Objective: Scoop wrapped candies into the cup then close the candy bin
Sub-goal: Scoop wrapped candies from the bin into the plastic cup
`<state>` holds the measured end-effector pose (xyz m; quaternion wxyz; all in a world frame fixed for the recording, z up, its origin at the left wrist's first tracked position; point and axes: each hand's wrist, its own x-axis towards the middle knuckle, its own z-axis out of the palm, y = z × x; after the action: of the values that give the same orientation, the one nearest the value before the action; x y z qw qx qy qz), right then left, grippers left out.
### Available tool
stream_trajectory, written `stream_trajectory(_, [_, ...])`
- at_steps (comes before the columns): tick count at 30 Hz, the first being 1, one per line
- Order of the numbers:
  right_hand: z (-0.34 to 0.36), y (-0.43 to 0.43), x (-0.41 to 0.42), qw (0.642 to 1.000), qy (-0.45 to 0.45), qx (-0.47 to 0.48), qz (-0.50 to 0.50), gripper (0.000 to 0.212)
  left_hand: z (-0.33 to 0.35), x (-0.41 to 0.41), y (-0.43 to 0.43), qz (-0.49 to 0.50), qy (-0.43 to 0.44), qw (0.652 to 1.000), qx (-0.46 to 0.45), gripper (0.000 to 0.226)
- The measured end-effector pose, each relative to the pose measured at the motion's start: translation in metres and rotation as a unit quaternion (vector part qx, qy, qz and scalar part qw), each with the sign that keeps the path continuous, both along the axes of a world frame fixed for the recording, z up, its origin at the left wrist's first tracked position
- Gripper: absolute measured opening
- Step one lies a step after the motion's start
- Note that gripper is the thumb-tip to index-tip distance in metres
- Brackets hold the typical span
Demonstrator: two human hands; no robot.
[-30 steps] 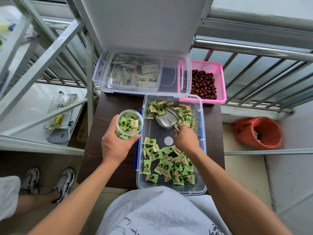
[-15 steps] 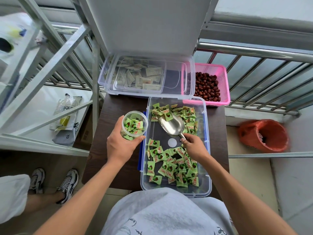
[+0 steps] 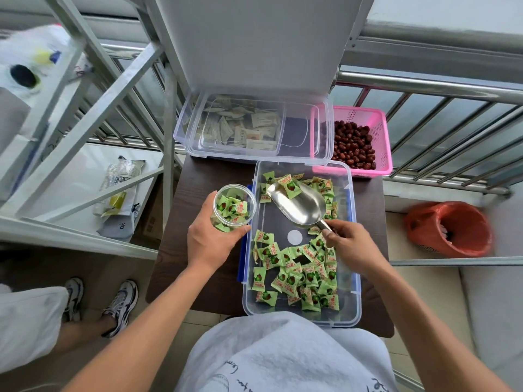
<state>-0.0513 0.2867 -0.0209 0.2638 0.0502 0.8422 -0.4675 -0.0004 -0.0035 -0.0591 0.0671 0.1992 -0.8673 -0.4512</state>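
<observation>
Green-wrapped candies (image 3: 297,275) lie in 2 heaps inside the clear candy bin (image 3: 355,278), which stands open on the dark desk (image 3: 198,278). 1 heap is at the far end of the bin and 1 larger heap is at the near end. The left grip (image 3: 210,241), a bare hand, is curled round the clear cup (image 3: 234,206) and holds it upright just beside the left wall of the bin. The cup has several candies in it; whether it stands on the desk I cannot tell. The right grip (image 3: 351,247) pinches the handle of the metal scoop (image 3: 300,203) over the middle of the bin. The scoop bowl points to the far end of the bin, and 1 candy rests at its front edge. Behind the bin a clear lid (image 3: 254,128) lies over pale sachets. Behind the far right corner of the bin stands a pink basket (image 3: 379,137) with dark red fruits.
</observation>
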Motion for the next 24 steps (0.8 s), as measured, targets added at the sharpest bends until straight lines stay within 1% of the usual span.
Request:
stream_trajectory(2, [0.014, 0.007, -0.003, 1.000, 0.008, 0.003, 0.015, 0.016, 0.001, 0.001, 0.000, -0.002, 0.003, 1.000, -0.001, 0.092])
stream_trajectory(8, [0.078, 0.003, -0.008, 0.993, 0.055, 0.001, 0.106, 0.024, 0.001, 0.004, -0.001, -0.016, 0.009, 1.000, 0.010, 0.096])
stream_trajectory(10, [0.094, -0.006, -0.010, 0.986, 0.084, 0.024, 0.145, 0.024, 0.002, 0.006, -0.001, -0.018, 0.008, 1.000, 0.017, 0.095])
stream_trajectory(13, [0.108, -0.024, -0.012, 0.970, 0.138, 0.083, 0.183, 0.016, 0.003, 0.007, 0.000, -0.023, 0.014, 0.999, 0.026, 0.090])
stream_trajectory(16, [0.119, -0.041, -0.013, 0.942, 0.214, 0.140, 0.219, 0.014, 0.004, 0.007, 0.001, -0.024, 0.017, 0.999, 0.027, 0.092])
stream_trajectory(21, [0.128, -0.052, -0.010, 0.913, 0.274, 0.191, 0.234, 0.014, 0.006, 0.006, 0.000, -0.029, 0.021, 0.999, 0.025, 0.092])
stream_trajectory(24, [0.133, -0.049, -0.009, 0.910, 0.288, 0.189, 0.229, 0.012, 0.006, 0.005, -0.001, -0.022, 0.014, 0.999, 0.020, 0.094])
